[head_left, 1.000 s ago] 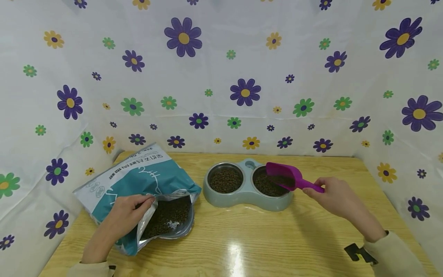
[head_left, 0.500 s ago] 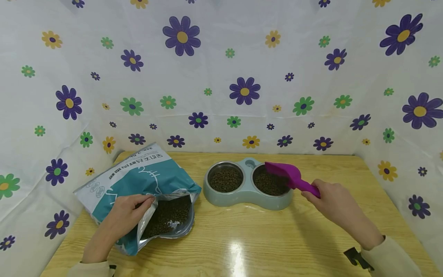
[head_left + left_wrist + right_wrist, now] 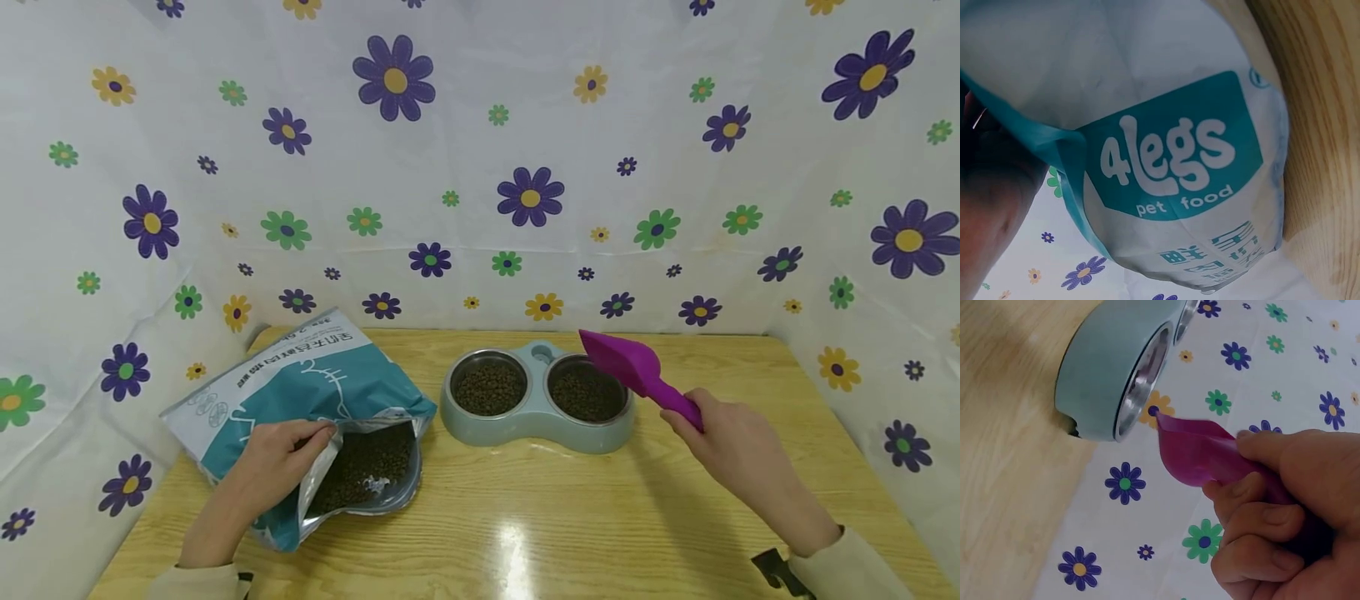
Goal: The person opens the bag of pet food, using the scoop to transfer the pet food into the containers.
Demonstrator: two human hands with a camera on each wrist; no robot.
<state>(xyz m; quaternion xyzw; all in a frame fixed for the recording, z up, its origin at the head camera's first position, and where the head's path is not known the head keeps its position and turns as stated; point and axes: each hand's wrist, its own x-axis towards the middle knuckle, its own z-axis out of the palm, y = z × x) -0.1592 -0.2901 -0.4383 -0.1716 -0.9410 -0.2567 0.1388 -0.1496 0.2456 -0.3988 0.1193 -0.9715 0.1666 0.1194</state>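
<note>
My left hand (image 3: 273,467) pinches the rim of a teal and white pet food bag (image 3: 300,392), which lies on its side with its mouth open toward me. Brown kibble (image 3: 367,467) shows inside it. In the left wrist view the bag (image 3: 1172,162) reads "4Legs pet food". My right hand (image 3: 738,442) grips a magenta scoop (image 3: 630,362) by its handle. The scoop is tilted on edge above the right bowl of a pale blue double pet bowl (image 3: 517,429). Both steel bowls hold kibble. The right wrist view shows fingers (image 3: 1254,519) curled round the scoop's handle.
The wooden table (image 3: 540,517) carries the bag at left and the double bowl near its middle. A white cloth (image 3: 450,125) printed with flowers hangs behind the table and along both sides.
My right hand has turned the scoop further onto its edge and raised it slightly, moving it a little right off the right bowl. The left hand and bag stay put.
</note>
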